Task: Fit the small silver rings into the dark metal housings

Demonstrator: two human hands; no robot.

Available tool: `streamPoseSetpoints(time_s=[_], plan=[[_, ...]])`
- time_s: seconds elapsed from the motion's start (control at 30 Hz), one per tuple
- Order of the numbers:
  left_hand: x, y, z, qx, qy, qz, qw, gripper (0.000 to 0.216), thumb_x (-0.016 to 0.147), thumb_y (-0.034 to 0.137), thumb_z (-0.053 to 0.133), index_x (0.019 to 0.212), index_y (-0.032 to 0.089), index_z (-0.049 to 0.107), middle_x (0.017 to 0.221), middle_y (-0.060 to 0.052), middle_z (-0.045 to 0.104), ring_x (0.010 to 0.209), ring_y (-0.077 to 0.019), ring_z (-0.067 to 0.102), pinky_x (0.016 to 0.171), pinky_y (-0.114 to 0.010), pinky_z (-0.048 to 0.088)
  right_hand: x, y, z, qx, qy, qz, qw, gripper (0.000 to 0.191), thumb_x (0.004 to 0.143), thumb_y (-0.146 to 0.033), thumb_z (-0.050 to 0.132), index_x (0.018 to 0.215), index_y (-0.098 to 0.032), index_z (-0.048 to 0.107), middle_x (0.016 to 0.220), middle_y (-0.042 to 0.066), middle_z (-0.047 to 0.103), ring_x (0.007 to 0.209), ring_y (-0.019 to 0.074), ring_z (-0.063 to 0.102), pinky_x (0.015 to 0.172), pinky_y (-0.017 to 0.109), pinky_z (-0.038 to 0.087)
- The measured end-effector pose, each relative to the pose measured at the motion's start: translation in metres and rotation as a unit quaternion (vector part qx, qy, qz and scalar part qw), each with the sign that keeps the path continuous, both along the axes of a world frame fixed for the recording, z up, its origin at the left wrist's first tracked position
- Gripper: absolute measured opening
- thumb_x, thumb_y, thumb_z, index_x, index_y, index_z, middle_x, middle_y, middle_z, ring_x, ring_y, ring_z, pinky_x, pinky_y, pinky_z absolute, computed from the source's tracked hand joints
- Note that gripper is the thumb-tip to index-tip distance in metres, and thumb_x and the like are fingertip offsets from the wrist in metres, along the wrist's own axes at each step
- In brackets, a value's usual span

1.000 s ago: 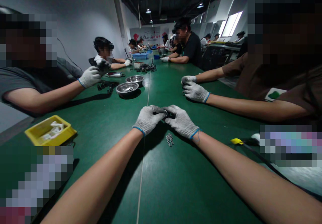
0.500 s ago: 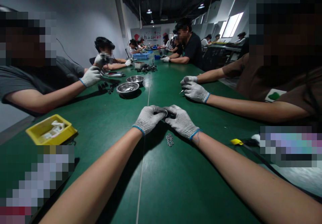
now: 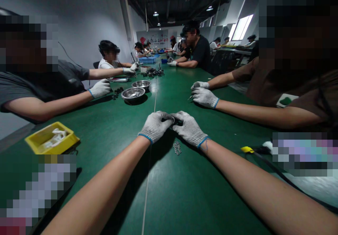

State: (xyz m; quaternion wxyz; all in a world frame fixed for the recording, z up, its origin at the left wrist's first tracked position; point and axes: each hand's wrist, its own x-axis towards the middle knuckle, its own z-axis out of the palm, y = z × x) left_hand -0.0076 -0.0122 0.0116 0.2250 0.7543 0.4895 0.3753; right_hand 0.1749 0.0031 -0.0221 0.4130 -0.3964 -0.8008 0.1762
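My left hand (image 3: 156,126), in a white knit glove with a blue cuff, pinches a small shiny metal ring (image 3: 173,120) above the table. Close against it, my right hand (image 3: 189,128), gloved alike, has its thumb and fingers bent together at the ring's right side. A dark part seems to lie between its fingertips, too covered to name. Just below my hands, several small metal rings (image 3: 177,147), like nuts or small bearings, lie in a tight cluster on the green table (image 3: 169,199).
Two steel bowls (image 3: 133,94) stand ahead to the left, near dark parts (image 3: 117,93). A yellow bin (image 3: 52,138) with white material is at left. Across at right, a co-worker's gloved hands (image 3: 204,97) hold a thin tool. A black cable with a yellow tag (image 3: 247,150) runs along the right.
My hands stay nearly in place around the ring. The co-worker at left has lowered both gloved hands from near head height, one reaching forward over the table.
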Motion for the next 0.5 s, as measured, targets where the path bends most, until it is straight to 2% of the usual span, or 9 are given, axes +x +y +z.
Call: streamPoseSetpoints(time_s=[0.33,0.5], plan=[[0.0067,-0.0047,0.0086,0.028,0.076,0.033,0.996,0.017,0.088,0.022,0.069,0.093,0.022,0.085,0.095,-0.005,0.081,0.089,-0.0230,0.075,0.094,-0.034,0.058,-0.0015,0.0017,-0.0038,0.014,0.009,-0.024,1.000,0.039,0.075,-0.017,0.071,0.112,-0.025,0.081,0.098,0.006,0.070,0.094,0.0250,0.065,0.089,0.040,0.055],[0.0087,-0.0076,0.0071,0.066,0.078,0.044,0.994,0.017,0.090,0.024,0.068,0.095,0.021,0.083,0.095,-0.006,0.079,0.091,-0.0232,0.074,0.094,-0.034,0.057,-0.0020,-0.0002,-0.0016,0.013,0.037,-0.017,0.999,0.039,0.076,-0.016,0.068,0.112,-0.022,0.081,0.100,0.007,0.072,0.095,0.0249,0.067,0.091,0.039,0.056]])
